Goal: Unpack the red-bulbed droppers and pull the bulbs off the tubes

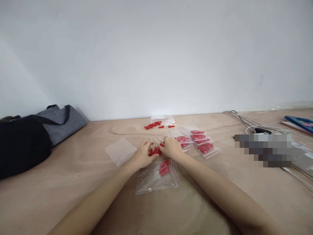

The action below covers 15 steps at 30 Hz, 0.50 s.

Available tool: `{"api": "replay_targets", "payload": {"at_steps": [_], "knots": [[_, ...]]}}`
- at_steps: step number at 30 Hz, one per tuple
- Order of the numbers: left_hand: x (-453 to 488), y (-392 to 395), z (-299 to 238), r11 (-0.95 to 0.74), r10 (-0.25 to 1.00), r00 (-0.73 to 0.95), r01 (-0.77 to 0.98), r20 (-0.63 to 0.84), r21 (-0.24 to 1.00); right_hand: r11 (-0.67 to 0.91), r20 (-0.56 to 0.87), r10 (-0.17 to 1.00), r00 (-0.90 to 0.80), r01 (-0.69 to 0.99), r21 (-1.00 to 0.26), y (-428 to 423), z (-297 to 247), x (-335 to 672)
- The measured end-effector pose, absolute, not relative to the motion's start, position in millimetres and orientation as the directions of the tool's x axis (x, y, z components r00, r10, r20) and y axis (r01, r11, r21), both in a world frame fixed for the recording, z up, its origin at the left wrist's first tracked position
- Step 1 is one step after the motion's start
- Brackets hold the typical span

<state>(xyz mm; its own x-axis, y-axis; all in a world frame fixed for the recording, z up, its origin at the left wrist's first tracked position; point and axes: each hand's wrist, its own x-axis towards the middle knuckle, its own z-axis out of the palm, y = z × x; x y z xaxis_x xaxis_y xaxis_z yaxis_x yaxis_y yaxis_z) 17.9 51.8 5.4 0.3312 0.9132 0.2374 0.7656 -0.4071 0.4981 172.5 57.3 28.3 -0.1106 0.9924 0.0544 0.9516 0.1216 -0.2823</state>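
Observation:
My left hand (143, 154) rests over the table with its thumb and fingers apart, curved round a few small red-handled pieces (155, 150) with thin pale shafts. Close beside it, my right hand (172, 147) has its fingers closed on another red-handled piece (162, 144); its fingertips are partly hidden. Just below both hands lies a large clear zip bag (153, 182) with a few red-handled pieces (164, 168) in or on it; I cannot tell which. To the left, a small clear zip bag (120, 150) lies flat.
Filled zip bags (205, 148) of red pieces lie to the right. Loose red pieces (153, 125) and more clear bags (162, 119) are near the wall. A black and striped bag (61, 125) stands at left. Cables (241, 120), a blurred patch and a blue object (299, 123) are at right.

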Motion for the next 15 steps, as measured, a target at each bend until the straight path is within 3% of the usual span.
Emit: {"api": "replay_targets", "payload": {"at_steps": [3,7,11,15], "knots": [[17,56,-2,-0.43,0.902,0.363,0.702,0.234,0.567,0.101,0.063,0.994,-0.086,0.949,-0.298,54,29,169],[16,58,-6,-0.43,0.898,0.376,0.637,0.228,0.64,0.114,0.057,0.993,-0.099,0.906,-0.407,50,30,172],[18,54,-1,-0.471,0.88,0.407,0.681,0.245,0.56,0.181,0.079,0.983,-0.165,0.806,-0.564,40,26,185],[24,52,3,-0.498,0.867,0.42,0.72,0.268,0.483,0.275,0.172,0.961,-0.215,0.75,-0.601,22,17,210]]}}
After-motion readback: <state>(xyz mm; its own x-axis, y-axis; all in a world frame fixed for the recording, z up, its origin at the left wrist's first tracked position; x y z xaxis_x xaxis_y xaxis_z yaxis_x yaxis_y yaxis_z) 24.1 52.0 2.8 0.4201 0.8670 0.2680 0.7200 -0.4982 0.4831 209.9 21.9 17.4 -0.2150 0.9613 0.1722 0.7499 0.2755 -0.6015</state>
